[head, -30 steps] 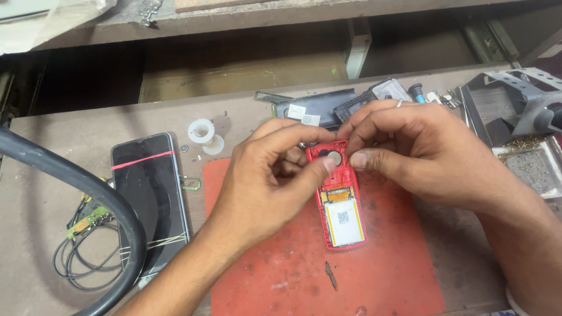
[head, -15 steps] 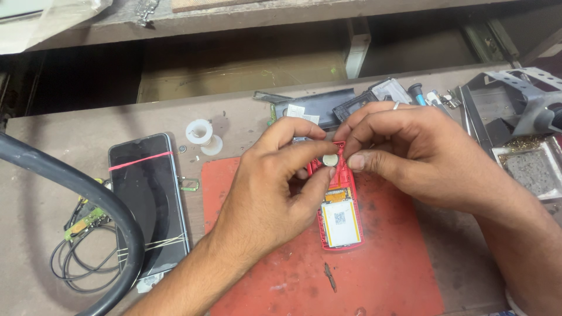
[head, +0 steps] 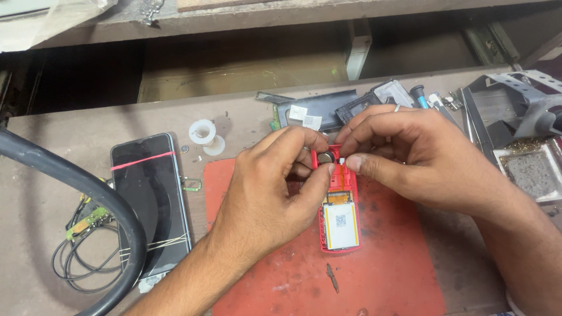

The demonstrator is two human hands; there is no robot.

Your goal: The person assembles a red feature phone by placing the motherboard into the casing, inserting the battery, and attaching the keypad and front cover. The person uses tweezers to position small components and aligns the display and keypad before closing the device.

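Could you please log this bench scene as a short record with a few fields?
setting: brown workbench with a red work mat
left hand: grips the upper end of a small red phone, opened at the back
right hand: pinches a small white bit at the phone's top edge
inside the phone: a white battery, a round silver part
left of mat: black smartphone with rubber bands, thick black hose
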